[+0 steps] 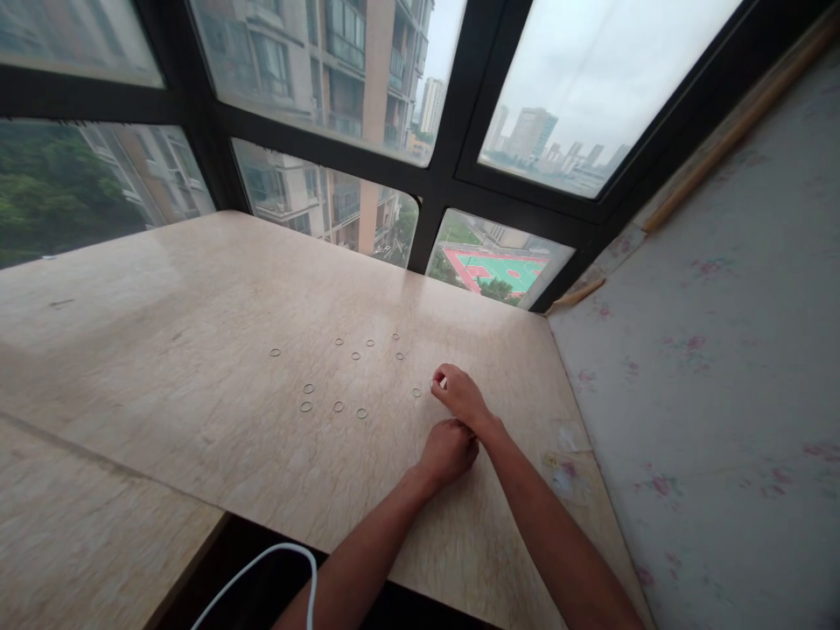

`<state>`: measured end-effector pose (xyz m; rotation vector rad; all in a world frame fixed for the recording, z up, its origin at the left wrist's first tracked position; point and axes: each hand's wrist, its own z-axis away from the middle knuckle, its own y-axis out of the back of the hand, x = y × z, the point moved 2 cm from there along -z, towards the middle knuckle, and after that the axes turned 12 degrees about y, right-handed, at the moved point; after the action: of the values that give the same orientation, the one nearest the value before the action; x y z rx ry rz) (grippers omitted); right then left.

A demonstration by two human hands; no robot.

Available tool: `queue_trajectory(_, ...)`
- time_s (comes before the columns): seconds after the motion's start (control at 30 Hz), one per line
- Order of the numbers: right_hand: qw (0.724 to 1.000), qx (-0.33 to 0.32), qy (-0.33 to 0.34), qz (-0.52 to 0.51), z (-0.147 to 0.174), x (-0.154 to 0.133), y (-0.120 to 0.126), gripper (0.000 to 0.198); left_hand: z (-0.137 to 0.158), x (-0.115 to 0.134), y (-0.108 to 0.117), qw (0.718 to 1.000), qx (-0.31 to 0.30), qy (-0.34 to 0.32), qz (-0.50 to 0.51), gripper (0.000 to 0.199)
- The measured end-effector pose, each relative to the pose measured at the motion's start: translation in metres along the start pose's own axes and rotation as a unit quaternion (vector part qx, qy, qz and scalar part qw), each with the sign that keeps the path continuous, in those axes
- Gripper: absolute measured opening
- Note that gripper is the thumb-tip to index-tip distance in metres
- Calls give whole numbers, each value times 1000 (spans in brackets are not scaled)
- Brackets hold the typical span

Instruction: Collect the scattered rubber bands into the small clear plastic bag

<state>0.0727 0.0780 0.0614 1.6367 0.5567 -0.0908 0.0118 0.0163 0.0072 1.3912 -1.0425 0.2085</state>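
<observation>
Windows [98,184] with dark frames fill the far left and the back, and below them a pale marble-patterned desk [164,332] runs from the left edge toward the right. A white cable [262,564] loops up at the desk's near edge, over the dark gap below. Small thin rings [334,406] lie scattered flat on the desk in a loose cluster, the leftmost one [275,353] apart from the others, a near row of four toward the person, and a farther group of five or so behind them; all are well apart from one another. One ring [416,393] lies just beside the right hand. The left hand [448,451] rests on the desk as a closed fist, knuckles up, nearer the person than the rings and touching the right wrist; whether anything is inside the fist cannot be told. The right hand [459,395] lies just beyond it, fingers pinched together at the tips around what seems to be another small ring, though it is too small to make out for sure. Both forearms come in from the bottom edge and cross toward each other. A floral-patterned mattress [709,367] leans along the desk's right side, its surface pale with pink flowers.
</observation>
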Motion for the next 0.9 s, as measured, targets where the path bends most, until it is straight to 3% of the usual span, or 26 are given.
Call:
queue_trajectory(0.1, 974, 110, -37, -192, 24, 7, 11, 8, 0, 2, 3, 1000, -4, 1, 5, 20)
queue_trajectory(0.23, 896, 228, -114, -365, 64, 19, 21, 23, 0, 5, 7, 1000, -12, 11, -1, 20)
queue_trajectory(0.4, 819, 334, -193, -426, 120, 36, 34, 36, 0, 6, 9, 999, -26, 15, 17, 19)
queue_trajectory(0.5, 790, 391, -232, -410, 155, 42, 42, 40, -1, 4, 7, 999, -27, 17, 23, 20)
queue_trajectory(0.67, 783, 426, -280, -357, 202, 53, 49, 42, -3, 2, 5, 999, -34, 19, 25, 21)
queue_trajectory(0.9, 815, 421, -313, -246, 233, 73, 59, 40, -4, 3, 7, 998, -42, 25, 28, 24)
